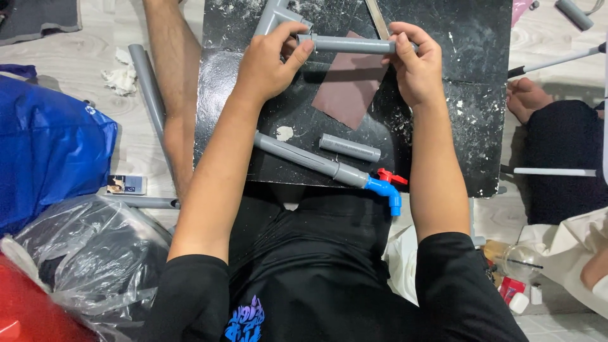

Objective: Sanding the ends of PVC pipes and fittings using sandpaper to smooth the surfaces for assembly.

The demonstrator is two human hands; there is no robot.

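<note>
Mostly, the left edge is cut off: a red thing point(22, 313) pokes in at the bottom corner and you cannot tell what it is. Next to it a clear plastic bag point(95, 253) lies crumpled, with something dark inside that stays too vague to name. Above that sits a blue bag point(50, 145), its contents hidden. A long grey pipe point(149, 95) runs along the floor beside your bare leg, its lower part hidden behind that leg.

Your left hand point(269, 63) closes around the end of a short grey pipe point(348, 44), thumb pressing on top, right where it meets a grey elbow fitting point(272, 16); the fitting's top runs out of the frame, and your fingers hide the joint. Your right hand point(415, 60) wraps the other end of the same pipe, fingers curled over so that end is covered. The pipe is held level just above the black board point(468, 95), over a brown sheet of sandpaper point(348, 95).

Nearer you on the board lies a second grey pipe with a blue tap point(386, 190) and red handle at its end, and just beside it a loose pipe stub point(349, 147).

To the right, another person's foot point(525, 98) and dark trouser leg show, the rest cut off. Low right, a clear bottle point(516, 256) lies on its side; its contents are hard to make out.
</note>
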